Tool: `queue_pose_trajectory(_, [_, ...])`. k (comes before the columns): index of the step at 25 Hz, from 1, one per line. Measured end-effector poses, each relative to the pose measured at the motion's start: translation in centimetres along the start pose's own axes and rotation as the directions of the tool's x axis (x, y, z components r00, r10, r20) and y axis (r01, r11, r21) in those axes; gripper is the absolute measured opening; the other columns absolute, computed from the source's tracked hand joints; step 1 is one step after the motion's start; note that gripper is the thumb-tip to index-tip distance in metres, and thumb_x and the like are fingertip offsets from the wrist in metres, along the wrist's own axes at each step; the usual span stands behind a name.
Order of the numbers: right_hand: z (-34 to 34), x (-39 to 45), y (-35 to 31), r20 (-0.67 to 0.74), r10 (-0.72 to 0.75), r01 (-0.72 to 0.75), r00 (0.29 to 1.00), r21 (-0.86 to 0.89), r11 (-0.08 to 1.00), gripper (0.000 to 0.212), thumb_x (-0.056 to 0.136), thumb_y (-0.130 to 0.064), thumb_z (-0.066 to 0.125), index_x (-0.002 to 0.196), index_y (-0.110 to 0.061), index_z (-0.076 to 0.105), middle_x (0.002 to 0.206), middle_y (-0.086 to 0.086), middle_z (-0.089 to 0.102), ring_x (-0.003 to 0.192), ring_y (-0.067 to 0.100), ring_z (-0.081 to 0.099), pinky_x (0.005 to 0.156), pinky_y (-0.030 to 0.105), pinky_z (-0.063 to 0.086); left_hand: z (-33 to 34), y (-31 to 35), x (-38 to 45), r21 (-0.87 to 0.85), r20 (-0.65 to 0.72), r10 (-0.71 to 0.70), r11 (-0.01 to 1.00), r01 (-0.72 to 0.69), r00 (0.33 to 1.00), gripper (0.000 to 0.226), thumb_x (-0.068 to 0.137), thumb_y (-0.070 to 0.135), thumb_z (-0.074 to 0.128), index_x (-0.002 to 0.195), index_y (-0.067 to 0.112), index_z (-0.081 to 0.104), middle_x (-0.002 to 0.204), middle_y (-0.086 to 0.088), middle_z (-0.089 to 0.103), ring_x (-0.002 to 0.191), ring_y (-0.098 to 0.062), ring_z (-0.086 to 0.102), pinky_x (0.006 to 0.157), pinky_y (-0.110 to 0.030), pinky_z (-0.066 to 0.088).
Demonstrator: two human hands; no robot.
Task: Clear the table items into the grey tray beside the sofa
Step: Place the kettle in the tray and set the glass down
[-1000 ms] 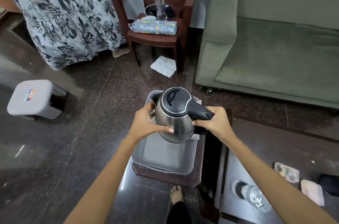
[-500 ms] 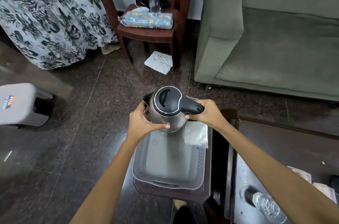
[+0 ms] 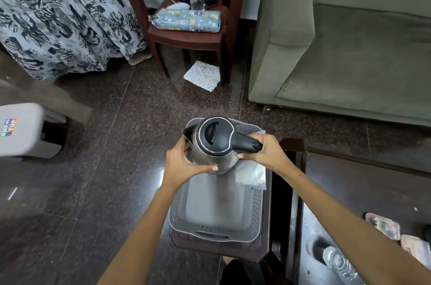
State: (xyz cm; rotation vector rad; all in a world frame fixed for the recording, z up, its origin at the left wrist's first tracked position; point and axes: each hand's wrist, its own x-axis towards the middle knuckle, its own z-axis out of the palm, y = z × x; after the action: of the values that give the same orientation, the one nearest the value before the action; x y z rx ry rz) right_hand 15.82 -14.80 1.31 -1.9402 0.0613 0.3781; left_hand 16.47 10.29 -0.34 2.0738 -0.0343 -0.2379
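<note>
Both hands hold the kettle [image 3: 213,144] over the grey tray [image 3: 217,214]: right hand [image 3: 263,154] grips the handle, left hand [image 3: 184,163] wraps the body. Next, I think, lower it gently beside the white packet [image 3: 251,174].

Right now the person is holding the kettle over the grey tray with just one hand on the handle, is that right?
Not quite. In the head view both hands hold the kettle over the grey tray: the right hand grips the black handle, and the left hand holds the steel body.

Dark wooden stool [image 3: 233,251] bearing grey tray [image 3: 217,230], dark table [image 3: 363,182] with packets [image 3: 382,226], bottle [image 3: 340,261]
</note>
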Motion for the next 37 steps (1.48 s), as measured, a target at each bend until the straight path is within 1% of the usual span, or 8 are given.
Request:
queue_pose_trajectory(12, [1.2, 0.5, 1.3, -0.009, 0.051, -0.052, 0.999, -0.145, 0.988, 0.034, 0.065, -0.020, 0.086, 0.078, 0.001, 0.062, 0.065, 0.005, 0.053, 0.062, 0.013, 0.046, 0.058, 0.030, 0.033, 0.6, -2.2, -0.1, 0.050, 0.000, -0.057, 0.997, 0.057, 0.998, 0.100, 0.032, 0.062, 0.089, 0.121, 0.038, 0.051, 0.108, 0.033, 0.063, 0.101, 0.011, 0.060, 0.082, -0.003, 0.044])
queue_pose_trajectory(15, [1.4, 0.1, 1.5, -0.077, 0.019, -0.036, 0.997, -0.218, 0.975, 0.035, 0.064, -0.023, 0.086, 0.078, -0.007, 0.059, 0.068, 0.000, 0.058, 0.065, 0.012, 0.051, 0.057, 0.019, 0.036, 0.7, -1.8, -0.8, 0.041, -0.037, -0.068, 0.997, 0.069, 0.997, 0.100, 0.036, 0.057, 0.090, 0.125, 0.032, 0.052, 0.114, 0.025, 0.064, 0.105, 0.009, 0.058, 0.088, -0.007, 0.044])
queue_pose_trajectory(19, [1.1, -2.1, 2.1, -0.213, -0.012, -0.032, 0.977, -0.204, 0.978, 0.047, 0.064, -0.012, 0.084, 0.105, -0.008, 0.063, 0.103, 0.006, 0.069, 0.095, 0.015, 0.061, 0.086, 0.024, 0.045, 2.6, -0.7, -5.0, -0.050, -0.183, -0.144, 0.989, 0.137, 0.972, 0.089, 0.049, 0.030, 0.093, 0.127, 0.013, 0.053, 0.122, 0.005, 0.058, 0.108, -0.003, 0.056, 0.091, -0.003, 0.040])
queue_pose_trajectory(23, [-1.4, -7.5, 4.0, -0.354, 0.043, -0.066, 0.934, -0.054, 0.996, 0.042, 0.072, -0.002, 0.078, 0.112, -0.003, 0.062, 0.109, 0.011, 0.068, 0.103, 0.019, 0.063, 0.096, 0.029, 0.049, 7.2, 1.5, -11.5, -0.044, -0.292, -0.192, 0.981, 0.187, 0.937, 0.063, 0.059, 0.020, 0.089, 0.112, 0.013, 0.057, 0.106, 0.001, 0.061, 0.095, -0.012, 0.057, 0.088, -0.031, 0.050])
queue_pose_trajectory(29, [-9.6, -22.3, 14.6, -0.476, 0.282, -0.284, 0.833, 0.069, 0.956, 0.027, 0.078, -0.002, 0.072, 0.104, -0.005, 0.065, 0.105, 0.009, 0.070, 0.099, 0.021, 0.066, 0.091, 0.025, 0.050, 22.2, 5.9, -19.2, 0.046, 0.075, -0.043, 0.998, 0.039, 0.996, 0.032, 0.075, 0.014, 0.078, 0.103, 0.010, 0.062, 0.097, -0.003, 0.064, 0.090, -0.015, 0.062, 0.081, -0.028, 0.050])
queue_pose_trajectory(32, [-12.5, -29.8, 21.5, -0.470, 0.356, -0.437, 0.808, -0.072, 0.896, 0.026, 0.079, -0.008, 0.072, 0.104, -0.004, 0.066, 0.108, 0.011, 0.069, 0.102, 0.026, 0.064, 0.091, 0.024, 0.044, 31.2, 7.1, -22.8, 0.111, 0.285, -0.046, 0.994, 0.015, 0.957, 0.026, 0.083, 0.013, 0.069, 0.108, 0.010, 0.064, 0.101, -0.005, 0.067, 0.091, -0.019, 0.063, 0.084, -0.036, 0.052])
queue_pose_trajectory(34, [-13.1, -33.1, 24.9, -0.381, 0.388, -0.478, 0.839, -0.177, 0.860, 0.038, 0.079, -0.017, 0.072, 0.113, -0.004, 0.062, 0.114, 0.015, 0.063, 0.109, 0.030, 0.058, 0.095, 0.030, 0.042, 36.2, 7.0, -24.9, 0.159, 0.323, -0.098, 0.986, 0.048, 0.941, 0.027, 0.086, 0.011, 0.065, 0.112, 0.005, 0.064, 0.106, -0.010, 0.068, 0.095, -0.024, 0.064, 0.089, -0.041, 0.051])
queue_pose_trajectory(37, [-11.6, -35.0, 27.6, -0.083, 0.404, -0.409, 0.911, -0.295, 0.863, 0.086, 0.069, -0.033, 0.079, 0.140, -0.009, 0.036, 0.140, 0.014, 0.043, 0.131, 0.029, 0.040, 0.105, 0.035, 0.037, 40.8, 6.6, -26.8, 0.214, 0.275, -0.183, 0.969, 0.126, 0.944, 0.033, 0.090, 0.019, 0.052, 0.114, 0.000, 0.064, 0.113, -0.016, 0.067, 0.106, -0.031, 0.062, 0.098, -0.039, 0.046])
